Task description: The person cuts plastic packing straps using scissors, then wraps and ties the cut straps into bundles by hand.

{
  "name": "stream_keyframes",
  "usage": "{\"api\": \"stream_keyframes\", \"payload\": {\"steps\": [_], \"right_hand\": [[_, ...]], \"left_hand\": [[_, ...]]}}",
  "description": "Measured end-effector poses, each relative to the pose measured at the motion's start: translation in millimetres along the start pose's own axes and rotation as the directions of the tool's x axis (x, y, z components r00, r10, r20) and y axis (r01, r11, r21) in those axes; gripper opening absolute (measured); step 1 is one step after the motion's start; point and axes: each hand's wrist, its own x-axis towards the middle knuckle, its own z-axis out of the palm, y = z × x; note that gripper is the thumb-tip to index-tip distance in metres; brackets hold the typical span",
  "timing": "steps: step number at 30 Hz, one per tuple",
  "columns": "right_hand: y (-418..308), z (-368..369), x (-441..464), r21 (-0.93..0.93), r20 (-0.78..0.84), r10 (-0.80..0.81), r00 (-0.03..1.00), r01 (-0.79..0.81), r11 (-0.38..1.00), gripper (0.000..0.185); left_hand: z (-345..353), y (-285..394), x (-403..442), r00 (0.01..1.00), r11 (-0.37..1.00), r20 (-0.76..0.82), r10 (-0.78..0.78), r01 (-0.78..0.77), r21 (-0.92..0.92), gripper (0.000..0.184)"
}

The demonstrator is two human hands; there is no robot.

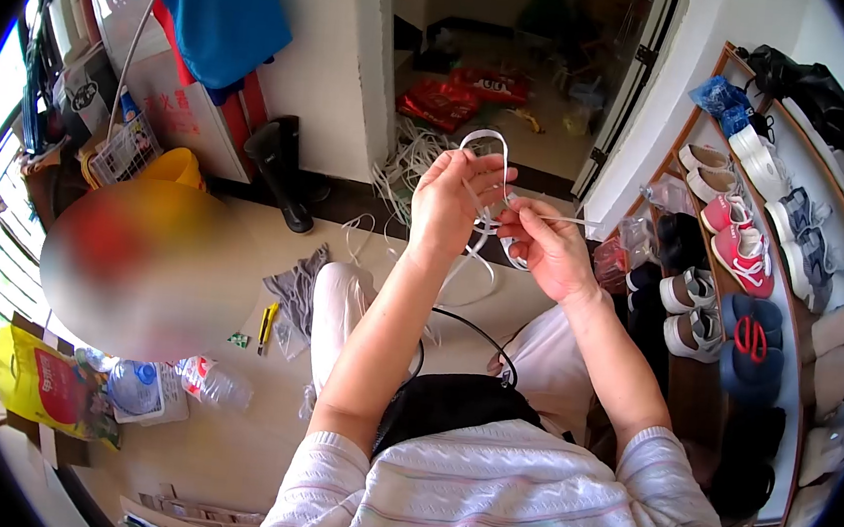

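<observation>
My left hand [448, 201] is raised in front of me, its fingers closed on a thin white strap [490, 134] that loops up above the fingertips. Just to the right, my right hand [547, 244] pinches the same strap, and a straight end of it sticks out toward the right. More loops of the strap hang below and between both hands. Beyond them, a tangled pile of white straps [412, 167] lies on the floor by the doorway.
A shoe rack [714, 234] with several shoes stands at right. Black boots [280, 166] are by the wall. At left are a yellow bag [55, 382], plastic bottles [214, 383], a yellow cutter [267, 327] and grey gloves [296, 283]. Red bags [441, 105] lie past the doorway.
</observation>
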Motion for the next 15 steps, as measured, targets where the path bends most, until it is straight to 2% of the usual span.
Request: {"api": "stream_keyframes", "payload": {"steps": [3, 6, 7, 8, 10, 12, 13, 14, 15], "right_hand": [[-2, 4, 0, -0.132, 0.003, -0.072, 0.997, 0.072, 0.989, 0.017], [-3, 7, 0, -0.257, 0.045, -0.092, 0.995, 0.101, 0.961, 0.016], [-3, 7, -1, -0.295, 0.067, -0.1, 0.993, 0.116, 0.948, 0.015], [-3, 7, -1, -0.332, 0.09, -0.109, 0.99, 0.133, 0.934, 0.015], [-9, 8, -5, -0.404, 0.137, -0.034, 0.99, 0.087, 0.911, 0.026], [-23, 10, -15, -0.429, 0.194, 0.063, 0.979, 0.027, 0.903, 0.034], [-33, -7, -11, -0.59, 0.289, 0.082, 0.954, 0.11, 0.8, 0.047], [-41, -32, -6, -0.593, 0.278, 0.148, 0.949, 0.049, 0.803, 0.045], [-54, -47, 0, -0.595, 0.204, 0.086, 0.975, 0.053, 0.802, 0.042]], "left_hand": [[11, -6, -8, 0.997, 0.992, -0.07, -0.022, 0.031, 0.123, 0.023], [15, -11, -11, 0.992, 0.966, -0.043, -0.123, 0.129, 0.225, 0.029], [15, -11, -12, 0.983, 0.957, 0.011, -0.186, 0.178, 0.229, 0.032], [15, -11, -12, 0.983, 0.962, 0.016, -0.181, 0.173, 0.212, 0.031], [14, -11, -11, 0.985, 0.97, 0.025, -0.172, 0.165, 0.179, 0.028], [9, -10, -4, 0.997, 0.987, 0.057, -0.054, 0.045, 0.154, 0.026], [6, -5, -4, 0.994, 0.989, 0.081, -0.073, 0.061, 0.135, 0.027], [6, 2, -4, 0.99, 0.99, 0.105, -0.09, 0.078, 0.116, 0.028], [13, 7, -7, 0.99, 0.986, 0.074, -0.122, 0.112, 0.126, 0.027]]}}
